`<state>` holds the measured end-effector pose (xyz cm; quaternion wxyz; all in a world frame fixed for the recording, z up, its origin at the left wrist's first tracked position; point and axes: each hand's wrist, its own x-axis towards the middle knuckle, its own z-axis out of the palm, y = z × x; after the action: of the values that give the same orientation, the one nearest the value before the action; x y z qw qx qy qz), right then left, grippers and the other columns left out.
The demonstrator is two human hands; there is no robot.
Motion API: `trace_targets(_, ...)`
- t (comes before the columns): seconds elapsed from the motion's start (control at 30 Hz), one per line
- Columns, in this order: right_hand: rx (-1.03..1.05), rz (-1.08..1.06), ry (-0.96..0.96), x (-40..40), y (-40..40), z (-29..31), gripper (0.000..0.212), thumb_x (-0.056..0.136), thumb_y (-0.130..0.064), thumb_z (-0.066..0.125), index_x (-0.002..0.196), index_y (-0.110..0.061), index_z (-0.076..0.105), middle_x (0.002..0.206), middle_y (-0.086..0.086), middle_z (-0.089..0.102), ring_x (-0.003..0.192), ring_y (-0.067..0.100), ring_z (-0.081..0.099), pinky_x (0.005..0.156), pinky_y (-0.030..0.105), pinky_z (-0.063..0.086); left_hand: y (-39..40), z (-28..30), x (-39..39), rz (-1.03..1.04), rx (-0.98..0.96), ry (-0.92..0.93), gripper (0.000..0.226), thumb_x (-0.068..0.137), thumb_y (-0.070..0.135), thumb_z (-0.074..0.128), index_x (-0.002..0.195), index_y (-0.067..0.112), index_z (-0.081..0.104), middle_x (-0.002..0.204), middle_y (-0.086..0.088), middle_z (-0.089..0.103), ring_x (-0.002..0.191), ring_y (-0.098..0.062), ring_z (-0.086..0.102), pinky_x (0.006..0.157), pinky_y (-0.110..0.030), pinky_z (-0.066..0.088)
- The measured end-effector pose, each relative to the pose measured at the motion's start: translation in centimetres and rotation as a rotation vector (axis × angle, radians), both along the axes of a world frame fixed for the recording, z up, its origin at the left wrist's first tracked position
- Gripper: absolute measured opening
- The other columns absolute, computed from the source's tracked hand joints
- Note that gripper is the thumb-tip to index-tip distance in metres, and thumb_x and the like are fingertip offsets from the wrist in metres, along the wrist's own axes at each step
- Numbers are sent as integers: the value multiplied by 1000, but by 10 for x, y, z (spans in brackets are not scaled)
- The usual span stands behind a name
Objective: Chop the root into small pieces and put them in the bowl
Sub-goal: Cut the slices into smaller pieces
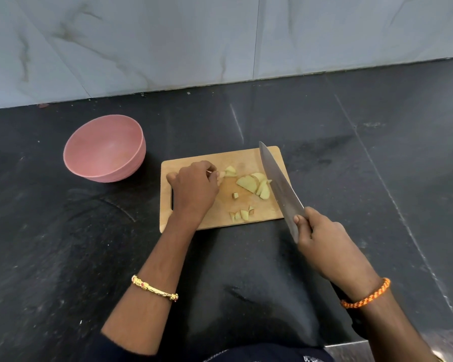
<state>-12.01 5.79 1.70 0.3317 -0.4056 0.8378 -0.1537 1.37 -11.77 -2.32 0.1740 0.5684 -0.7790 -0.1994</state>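
1. The root slices [255,184] lie mid-board on the chopping board [246,158], with small pieces [242,215] nearer me.
2. My left grip [194,189] pinches a slice [229,172], steadying it for cutting.
3. My right grip [322,241] wraps the knife [279,184], blade beside the slices.
4. The pink bowl [105,148] on the counter [351,158] looks empty.

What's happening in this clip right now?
A person is chopping a root on a wooden cutting board. The right hand grips a large knife, its blade beside a pile of slices. The left hand holds a piece at its fingertips. Small pieces lie on the board; the pink bowl looks empty.
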Motion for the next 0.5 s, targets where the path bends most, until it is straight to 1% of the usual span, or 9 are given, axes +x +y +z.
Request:
trace_targets(0.07,11,16,-16,1,-2,-1,23,102,-32,32,97,-17,49,74,-6,49,57,9,49,47,18,34,-5,1,3,-7,121,114,19,91,22,57,105,18,68,101,0,70,98,-19,61,99,-37,38)
trace_targets(0.1,16,23,-24,2,-3,-1,23,102,-32,32,98,-18,49,76,-6,49,58,9,50,47,18,34,-6,3,5,-13,162,157,19,90,20,58,105,16,69,102,-2,70,97,-18,62,97,-41,44)
trace_targets(0.13,22,28,-31,2,-4,-1,22,102,-33,32,99,-18,49,77,-6,49,59,9,51,48,18,35,-7,5,7,-20,203,190,20,90,17,59,106,14,69,102,-3,70,94,-16,64,93,-40,49)
trace_targets(0.2,29,33,-38,2,-4,-2,22,102,-32,32,100,-18,49,78,-6,48,59,9,51,48,18,35,-10,9,13,-25,281,253,19,88,14,61,105,14,69,98,-4,72,84,-11,67,85,-32,54)
trace_targets(0.23,30,34,-39,2,-4,-2,22,102,-32,32,100,-18,49,78,-6,48,59,9,51,48,17,34,-11,10,16,-18,282,264,18,85,15,65,103,16,69,92,-3,72,80,-9,68,84,-32,54)
trace_targets(0.3,29,38,-44,1,-4,-1,22,102,-32,32,101,-18,50,77,-6,49,59,9,51,48,17,34,-13,11,20,23,218,255,19,76,21,75,95,22,70,77,7,71,78,-7,67,87,-40,51)
trace_targets(0.37,27,46,-43,0,-3,-1,23,102,-32,32,102,-18,50,80,-5,49,60,9,51,49,17,34,-13,14,21,49,162,222,19,72,24,78,88,27,69,72,13,68,80,-7,65,91,-45,47)
trace_targets(0.43,27,58,-40,1,-3,0,22,102,-32,32,103,-18,49,82,-5,49,60,8,51,49,15,33,-10,18,19,38,152,135,16,75,31,76,88,28,68,77,13,66,83,-7,61,93,-39,38)
trace_targets(0.5,13,62,-43,1,-3,0,22,102,-32,32,103,-18,50,79,-6,49,59,9,52,49,17,36,-1,21,14,-22,153,-63,21,76,44,71,90,29,67,84,14,63,89,-8,53,86,-34,27)
